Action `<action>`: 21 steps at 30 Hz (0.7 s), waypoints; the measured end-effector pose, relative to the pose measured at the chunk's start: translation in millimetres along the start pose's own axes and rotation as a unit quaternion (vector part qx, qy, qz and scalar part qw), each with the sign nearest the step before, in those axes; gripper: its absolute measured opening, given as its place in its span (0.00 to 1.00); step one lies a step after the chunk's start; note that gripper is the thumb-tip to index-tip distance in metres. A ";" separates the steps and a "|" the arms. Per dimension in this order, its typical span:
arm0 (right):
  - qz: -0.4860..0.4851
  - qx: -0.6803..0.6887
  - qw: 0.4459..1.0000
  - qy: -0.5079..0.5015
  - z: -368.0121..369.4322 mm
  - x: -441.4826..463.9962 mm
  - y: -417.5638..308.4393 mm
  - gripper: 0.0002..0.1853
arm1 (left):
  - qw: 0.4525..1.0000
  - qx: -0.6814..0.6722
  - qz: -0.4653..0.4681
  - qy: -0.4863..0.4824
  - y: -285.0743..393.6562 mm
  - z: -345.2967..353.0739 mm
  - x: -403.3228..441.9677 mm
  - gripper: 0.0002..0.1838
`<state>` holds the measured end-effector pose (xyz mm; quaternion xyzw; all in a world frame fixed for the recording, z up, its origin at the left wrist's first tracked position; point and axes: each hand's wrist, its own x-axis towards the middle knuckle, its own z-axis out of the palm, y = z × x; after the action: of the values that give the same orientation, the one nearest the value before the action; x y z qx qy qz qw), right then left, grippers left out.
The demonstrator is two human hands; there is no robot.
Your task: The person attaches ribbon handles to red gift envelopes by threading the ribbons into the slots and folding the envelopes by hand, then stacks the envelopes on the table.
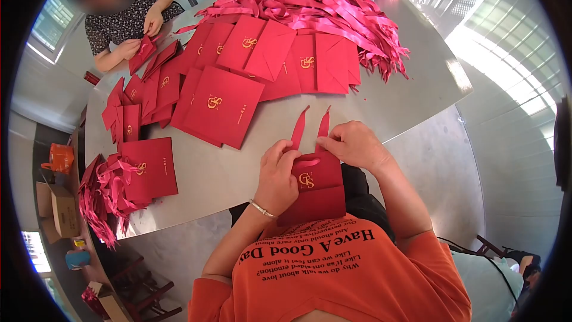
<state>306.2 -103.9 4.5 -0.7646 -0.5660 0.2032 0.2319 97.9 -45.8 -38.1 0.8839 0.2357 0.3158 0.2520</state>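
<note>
A small red paper gift bag with a gold logo is held upright against my orange shirt, near the table's front edge. My left hand is closed on the bag's upper left side, its thumb and fingertips at the base of one ribbon end. With thumb and fingers pinched, my right hand grips the pink-red ribbon at the bag's top right. Both ribbon ends stand up above the bag, and a short ribbon loop lies across its front. The inside of the bag is hidden.
Flat red bags lie spread over the metal table. Behind them is a large heap of ribbons. Bags with ribbons attached are stacked at the left edge. Across the table, a co-worker handles another red bag.
</note>
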 end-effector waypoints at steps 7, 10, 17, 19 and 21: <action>0.082 0.094 0.980 -0.157 -6.7 9.9 -11.6 0.23 | 0.999 -0.034 0.025 0.004 -4.7 2.3 -4.0 0.25; 0.061 -0.013 0.985 -0.162 -6.8 14.0 -21.4 0.23 | 0.999 -0.026 0.032 0.004 -3.1 2.0 -3.9 0.25; -0.045 -0.088 0.987 -0.129 5.6 18.1 -12.6 0.16 | 0.998 0.013 0.058 0.003 -3.1 2.7 -5.4 0.25; -0.100 -0.098 0.987 -0.082 15.1 16.3 -1.7 0.14 | 0.998 0.013 0.061 -0.003 -4.3 4.1 -5.6 0.25; -0.154 -0.106 0.982 -0.036 21.5 16.4 2.4 0.12 | 0.998 0.014 0.064 -0.009 -4.3 4.3 -5.0 0.24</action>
<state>300.3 -86.1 -15.1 -0.6806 -0.7034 0.1313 0.1577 96.3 -46.6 -45.7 0.9033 0.1810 0.3201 0.2209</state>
